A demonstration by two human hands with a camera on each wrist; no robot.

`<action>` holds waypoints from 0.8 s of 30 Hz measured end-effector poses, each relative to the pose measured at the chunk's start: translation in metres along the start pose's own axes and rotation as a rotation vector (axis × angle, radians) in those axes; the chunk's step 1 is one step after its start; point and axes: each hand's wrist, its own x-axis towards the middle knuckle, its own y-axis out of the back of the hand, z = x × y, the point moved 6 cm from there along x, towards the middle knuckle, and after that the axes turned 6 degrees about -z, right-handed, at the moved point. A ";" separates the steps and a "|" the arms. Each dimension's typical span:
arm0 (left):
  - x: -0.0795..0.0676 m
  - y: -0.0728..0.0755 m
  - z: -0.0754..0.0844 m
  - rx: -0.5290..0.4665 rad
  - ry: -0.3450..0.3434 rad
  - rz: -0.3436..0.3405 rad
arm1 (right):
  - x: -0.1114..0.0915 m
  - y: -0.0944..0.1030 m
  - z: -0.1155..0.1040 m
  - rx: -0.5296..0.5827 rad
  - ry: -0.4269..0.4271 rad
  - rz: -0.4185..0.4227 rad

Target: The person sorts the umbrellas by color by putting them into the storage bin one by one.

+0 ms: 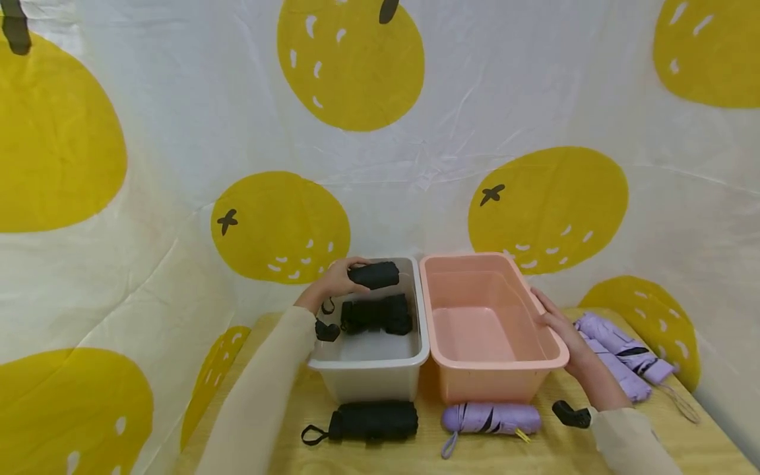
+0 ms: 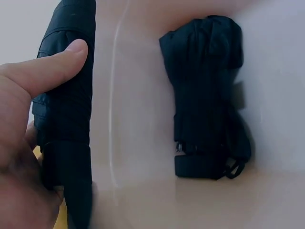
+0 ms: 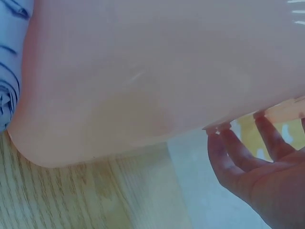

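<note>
In the head view my left hand (image 1: pixel 340 278) grips a folded black umbrella (image 1: pixel 375 275) above the far part of the pale grey bin (image 1: pixel 371 363). Its thumb lies along the umbrella's side in the left wrist view. Another folded black umbrella (image 2: pixel 205 95) rests on that bin's floor, with a small wrist loop at one end. My right hand (image 1: pixel 561 328) holds the right-hand rim of the pink bin (image 1: pixel 501 364). From below, the right wrist view shows its fingertips (image 3: pixel 224 127) right at the underside of the rim.
Before the grey bin lies a black folded umbrella (image 1: pixel 374 421) with a strap loop. A lilac folded umbrella (image 1: pixel 493 418) lies before the pink one. More lilac umbrellas (image 1: pixel 620 349) lie on the wooden table (image 1: pixel 706 443) at right. A fruit-patterned curtain (image 1: pixel 415 198) hangs behind.
</note>
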 end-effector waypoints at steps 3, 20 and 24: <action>0.007 -0.001 0.001 0.026 0.010 0.020 | 0.003 0.000 -0.004 0.001 0.015 -0.005; 0.027 -0.032 -0.014 -0.001 0.071 0.000 | -0.002 0.001 0.003 0.001 -0.020 0.028; 0.033 -0.039 -0.024 0.003 0.125 0.012 | -0.004 0.002 0.003 -0.011 -0.008 0.012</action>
